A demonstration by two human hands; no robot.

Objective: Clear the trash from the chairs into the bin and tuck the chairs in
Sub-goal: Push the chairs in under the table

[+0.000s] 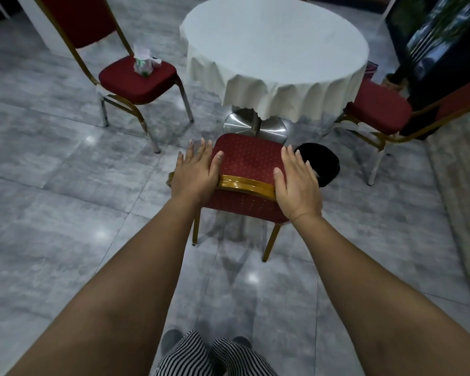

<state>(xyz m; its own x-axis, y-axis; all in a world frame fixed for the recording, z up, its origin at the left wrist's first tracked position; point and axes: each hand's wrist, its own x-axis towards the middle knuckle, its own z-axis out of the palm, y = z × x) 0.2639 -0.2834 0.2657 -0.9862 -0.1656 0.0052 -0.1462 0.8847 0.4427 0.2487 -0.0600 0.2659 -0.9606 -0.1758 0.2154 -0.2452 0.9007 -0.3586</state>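
Your left hand (194, 175) & right hand (296, 183) lie flat, fingers open, on the near chair (244, 158) backrest to push it toward the table (274, 50); trash (143, 62) sits on the chair left of the table.

Both my arms reach straight out ahead of me, bare from the elbow down, wrists level. My left hand (196, 177) lies palm down with the fingers spread and extended flat, thumb angled off to the right. My right hand (296, 183) mirrors it, palm down, fingers together and stretched forward, thumb pointing left toward the other hand. Neither hand is curled around anything. The two hands sit side by side, apart.
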